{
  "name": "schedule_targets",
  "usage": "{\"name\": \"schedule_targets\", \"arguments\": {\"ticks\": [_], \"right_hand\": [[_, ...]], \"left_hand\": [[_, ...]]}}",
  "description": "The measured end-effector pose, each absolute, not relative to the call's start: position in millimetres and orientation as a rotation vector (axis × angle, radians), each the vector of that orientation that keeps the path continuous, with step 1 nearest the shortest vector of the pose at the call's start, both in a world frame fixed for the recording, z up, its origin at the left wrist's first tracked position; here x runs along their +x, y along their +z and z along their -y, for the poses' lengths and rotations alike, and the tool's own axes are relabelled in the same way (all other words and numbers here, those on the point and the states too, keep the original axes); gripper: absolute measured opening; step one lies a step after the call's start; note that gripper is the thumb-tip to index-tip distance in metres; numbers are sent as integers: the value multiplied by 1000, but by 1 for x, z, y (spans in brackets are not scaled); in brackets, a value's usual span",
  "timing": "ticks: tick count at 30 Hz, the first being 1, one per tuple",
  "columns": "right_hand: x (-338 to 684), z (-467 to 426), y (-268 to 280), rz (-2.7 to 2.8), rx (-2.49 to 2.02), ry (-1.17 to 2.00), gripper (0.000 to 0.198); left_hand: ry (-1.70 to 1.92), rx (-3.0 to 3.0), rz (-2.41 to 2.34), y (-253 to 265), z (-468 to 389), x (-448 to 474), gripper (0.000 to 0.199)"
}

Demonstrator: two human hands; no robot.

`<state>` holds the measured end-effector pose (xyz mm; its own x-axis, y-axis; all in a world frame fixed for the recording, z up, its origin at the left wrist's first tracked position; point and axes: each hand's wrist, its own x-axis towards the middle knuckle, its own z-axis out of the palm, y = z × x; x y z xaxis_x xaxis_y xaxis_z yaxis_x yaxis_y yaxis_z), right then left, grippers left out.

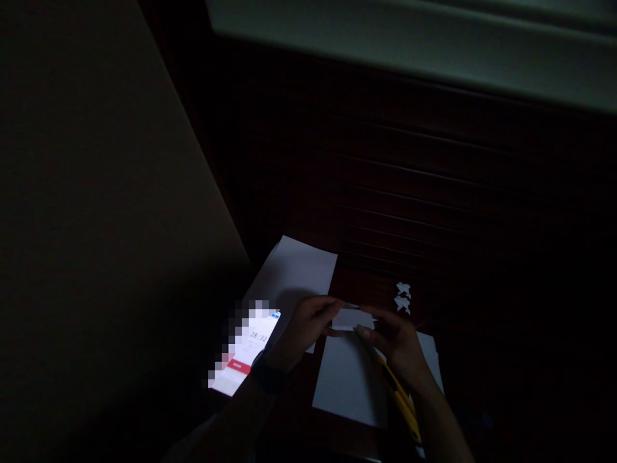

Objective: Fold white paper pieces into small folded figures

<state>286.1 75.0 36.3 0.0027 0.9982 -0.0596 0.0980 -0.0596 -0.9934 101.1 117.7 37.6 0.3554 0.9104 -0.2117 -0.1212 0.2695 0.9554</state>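
Note:
A small, folded-looking piece of white paper (354, 319) is pinched between my two hands. My left hand (311, 321) is closed on its left side, with a dark band at the wrist. On the right side, my right hand (398, 341) grips the paper between thumb and fingers. A yellow utility knife (402, 402) slants from beneath my right hand toward the lower right; whether that hand also holds it I cannot tell. Below the hands, a larger white sheet (349, 386) lies on the dark table.
At the left lies a lit phone (245, 354) showing a timer, beside another white sheet (301, 270). Small cut paper pieces (403, 298) lie beyond my right hand. More paper (430, 360) shows at the right. A pale wall (96, 193) rises at the left. The room is dim.

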Motion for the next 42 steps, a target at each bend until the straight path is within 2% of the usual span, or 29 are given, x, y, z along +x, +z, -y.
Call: {"name": "schedule_targets", "arguments": {"ticks": [7,14,19,24,35,42], "right_hand": [[282,-78,35,1152,-1436,1077,29],[284,-79,21,1083,-1497,995,39],[282,-79,21,1022,-1442,1032,36],[280,-79,25,1044,-1461,1001,49],[280,-76,30,1114,-1395,986,26],[278,-78,29,1106,-1331,1111,43]], "left_hand": [[811,1048,-910,48,-114,107,43],[807,1104,-833,33,-114,105,39],[794,1107,-781,28,-114,103,38],[802,1103,-817,34,-114,104,36],[821,1052,-899,35,-115,104,37],[815,1036,-890,37,-115,102,39]]}}
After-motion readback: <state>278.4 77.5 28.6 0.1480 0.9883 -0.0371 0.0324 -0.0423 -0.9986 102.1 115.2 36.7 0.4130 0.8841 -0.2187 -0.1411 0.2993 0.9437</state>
